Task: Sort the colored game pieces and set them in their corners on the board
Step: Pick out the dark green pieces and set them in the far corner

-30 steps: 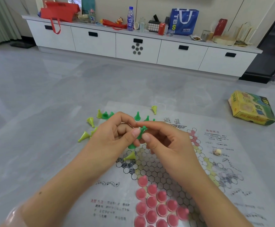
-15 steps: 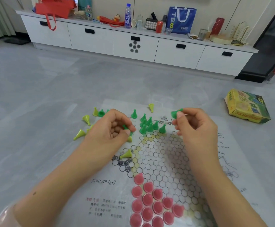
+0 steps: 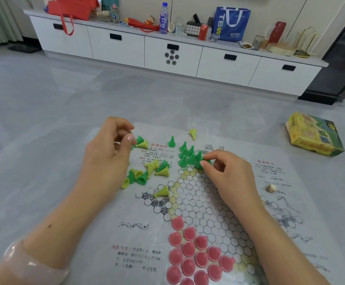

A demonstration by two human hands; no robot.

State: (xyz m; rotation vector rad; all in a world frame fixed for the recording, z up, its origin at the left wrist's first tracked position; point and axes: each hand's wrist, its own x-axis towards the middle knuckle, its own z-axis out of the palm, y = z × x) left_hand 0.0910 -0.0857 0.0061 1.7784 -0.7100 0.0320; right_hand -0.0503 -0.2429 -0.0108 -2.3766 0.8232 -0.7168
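Spread on grey floor, the board (image 3: pixel 219 202) had its far corner filling as the right hand (image 3: pixel 227 171) pinched a green piece (image 3: pixel 205 161) there, best seated upright; the left hand (image 3: pixel 108 153) pinched another

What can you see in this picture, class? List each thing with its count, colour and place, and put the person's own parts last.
Paper game board: one, white with printed circles, flat on the grey floor.
Pink plastic cone pieces: about sixteen, pink, upright in the board's near corner.
Dark green plastic cone pieces: several, green, upright in the far corner.
Mixed loose cone pieces: a small heap, yellow-green and dark green, lying left of the grid.
Small die: one, cream, on the board's right.
Cardboard game box: one, yellow-green, on the floor to the right.
White drawer cabinet: one, along the wall, cluttered on top.
Left hand: pinching loose pieces.
Right hand: pinching a green piece at the far corner.
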